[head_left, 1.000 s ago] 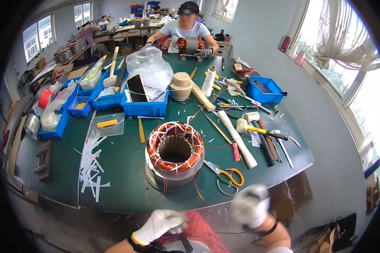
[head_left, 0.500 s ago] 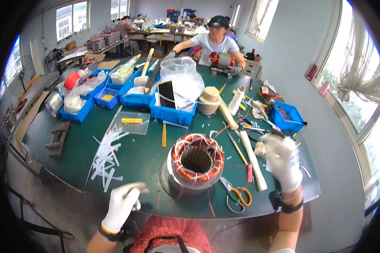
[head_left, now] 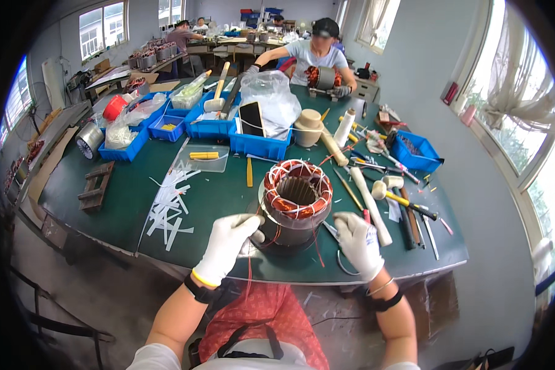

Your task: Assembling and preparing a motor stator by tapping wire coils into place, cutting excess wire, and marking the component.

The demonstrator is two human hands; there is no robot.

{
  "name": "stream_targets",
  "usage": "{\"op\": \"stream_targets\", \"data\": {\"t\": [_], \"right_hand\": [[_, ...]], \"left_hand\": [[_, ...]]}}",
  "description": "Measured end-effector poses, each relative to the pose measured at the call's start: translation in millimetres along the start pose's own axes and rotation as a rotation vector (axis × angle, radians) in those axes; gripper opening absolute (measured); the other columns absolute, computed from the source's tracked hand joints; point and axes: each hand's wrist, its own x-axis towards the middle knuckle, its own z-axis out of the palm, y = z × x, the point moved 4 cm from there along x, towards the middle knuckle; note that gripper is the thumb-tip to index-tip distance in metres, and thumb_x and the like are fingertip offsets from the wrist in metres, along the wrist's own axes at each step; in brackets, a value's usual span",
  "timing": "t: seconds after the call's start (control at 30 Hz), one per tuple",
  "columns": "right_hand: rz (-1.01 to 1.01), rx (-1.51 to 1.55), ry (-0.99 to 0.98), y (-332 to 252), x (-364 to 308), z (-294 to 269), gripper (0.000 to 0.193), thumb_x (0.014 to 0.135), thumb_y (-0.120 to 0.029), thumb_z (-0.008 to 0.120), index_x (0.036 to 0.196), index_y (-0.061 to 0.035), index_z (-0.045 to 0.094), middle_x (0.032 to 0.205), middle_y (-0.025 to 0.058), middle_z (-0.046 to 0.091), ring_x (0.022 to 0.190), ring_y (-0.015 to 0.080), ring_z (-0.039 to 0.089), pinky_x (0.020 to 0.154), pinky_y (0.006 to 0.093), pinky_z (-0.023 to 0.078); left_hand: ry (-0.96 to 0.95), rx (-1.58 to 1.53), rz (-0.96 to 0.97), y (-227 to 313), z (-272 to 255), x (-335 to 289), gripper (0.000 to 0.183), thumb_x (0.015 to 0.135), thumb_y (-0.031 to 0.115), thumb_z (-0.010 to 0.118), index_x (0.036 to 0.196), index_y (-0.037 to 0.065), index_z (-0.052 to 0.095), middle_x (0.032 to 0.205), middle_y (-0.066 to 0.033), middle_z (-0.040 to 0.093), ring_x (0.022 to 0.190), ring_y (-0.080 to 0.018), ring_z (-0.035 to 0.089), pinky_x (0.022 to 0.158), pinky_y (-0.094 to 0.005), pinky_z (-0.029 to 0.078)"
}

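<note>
Stator stands upright near front edge of green counter, between both gloved hands. Left hand curled against its lower left side; right hand loosely spread, just right of base. Copper windings, white ties, dark steel shell.

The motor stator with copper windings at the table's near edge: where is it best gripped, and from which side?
Probably by the dark steel shell of the motor stator, low on its left and right flanks, as the left hand and right hand sit now. It stands upright with the copper windings exposed on top, so avoid those.
</note>
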Motion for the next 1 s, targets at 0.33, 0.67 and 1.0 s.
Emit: {"op": "stream_targets", "data": {"t": [0.33, 0.67, 1.0], "right_hand": [[0.715, 1.202, -0.008, -20, -98, 49, 0.034, 0.101, -0.031, 0.052, 0.116, -0.0009, 0.057, 0.066, 0.0003, 0.049, 0.048, 0.0045, 0.034, 0.046, 0.0203, 0.033], [0.741, 1.193, -0.007, -33, -130, 66, 0.03, 0.101, -0.028, 0.049, 0.107, -0.0002, 0.06, 0.073, 0.0064, 0.063, 0.051, 0.0109, 0.056, 0.045, 0.0201, 0.04], [0.781, 1.369, -0.187, -30, -161, 92, 0.033, 0.096, -0.027, 0.058, 0.109, 0.0029, 0.059, 0.089, 0.0141, 0.067, 0.069, 0.0213, 0.064, 0.069, 0.0306, 0.053]], "left_hand": [[0.028, -0.133, -0.047, -52, -5, -59, 0.019, 0.096, 0.015, 0.057, 0.1, -0.001, 0.065, 0.073, -0.0088, 0.068, 0.043, -0.0021, 0.043, 0.038, -0.0166, 0.031], [-0.05, -0.045, -0.091, -72, 4, -82, 0.028, 0.096, 0.021, 0.056, 0.108, -0.004, 0.064, 0.079, -0.0057, 0.069, 0.05, -0.002, 0.044, 0.042, -0.0186, 0.033], [-0.124, -0.17, -0.147, -88, 0, -78, 0.022, 0.096, 0.017, 0.058, 0.106, -0.002, 0.066, 0.085, -0.0056, 0.068, 0.062, -0.0034, 0.052, 0.055, -0.0181, 0.041]]}}
